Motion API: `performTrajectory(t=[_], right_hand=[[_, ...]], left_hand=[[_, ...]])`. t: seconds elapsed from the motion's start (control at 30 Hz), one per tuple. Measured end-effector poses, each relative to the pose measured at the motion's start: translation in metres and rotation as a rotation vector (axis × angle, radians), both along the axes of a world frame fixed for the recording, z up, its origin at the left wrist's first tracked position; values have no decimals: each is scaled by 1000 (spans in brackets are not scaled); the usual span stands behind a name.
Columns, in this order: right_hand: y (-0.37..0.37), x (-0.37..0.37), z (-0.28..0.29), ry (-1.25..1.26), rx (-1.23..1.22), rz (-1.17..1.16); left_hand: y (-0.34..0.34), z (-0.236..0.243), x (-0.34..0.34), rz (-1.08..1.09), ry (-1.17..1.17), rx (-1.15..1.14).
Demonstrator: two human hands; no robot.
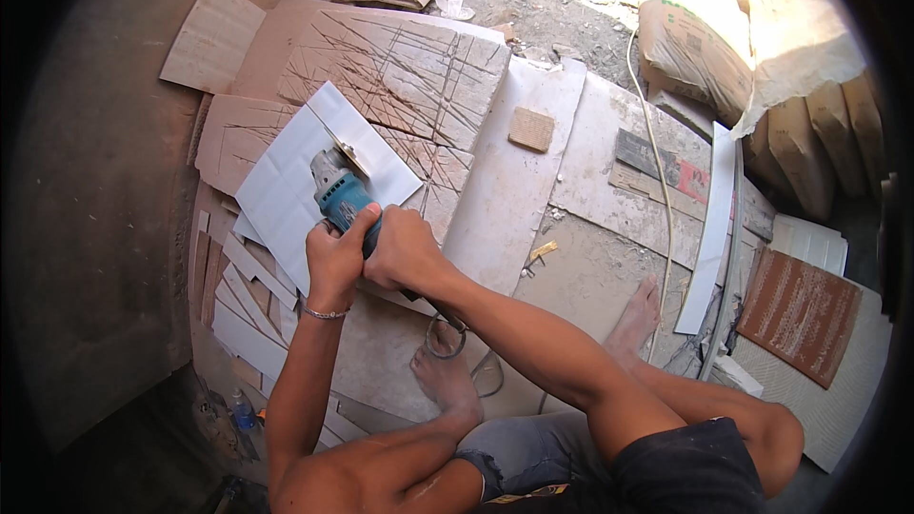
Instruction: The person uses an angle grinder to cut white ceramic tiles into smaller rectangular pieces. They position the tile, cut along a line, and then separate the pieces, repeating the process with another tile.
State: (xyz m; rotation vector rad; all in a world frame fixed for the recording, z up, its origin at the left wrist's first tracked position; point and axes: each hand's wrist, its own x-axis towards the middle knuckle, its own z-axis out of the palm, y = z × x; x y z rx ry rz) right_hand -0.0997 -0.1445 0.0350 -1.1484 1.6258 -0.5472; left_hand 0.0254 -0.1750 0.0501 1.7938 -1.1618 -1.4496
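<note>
A teal angle grinder with a grey metal head is held in both my hands over a white tile. Its cutting disc stands on edge at the tile's surface, in line with a thin dark line running toward the far corner. My left hand closes around the grinder's near left side, thumb along the body. Wrapped over the handle's right side is my right hand. The tile rests on a pale slab scored with many crossing cut lines. Whether the disc is spinning, I cannot tell.
Narrow tile offcuts pile up at the left. A small tan block lies right of the slab. A pale cable crosses the floor near a long white strip. Filled sacks and a brown tile are at the right.
</note>
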Motion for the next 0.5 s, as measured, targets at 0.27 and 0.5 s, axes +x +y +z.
performTrajectory(t=[0.27,0.5], right_hand=[[3,3,-7,13,-27,-19],[4,1,-4,9,-28,-15]], left_hand=[[2,-1,-1,4,5,5],[2,-4,1,3,11,6]])
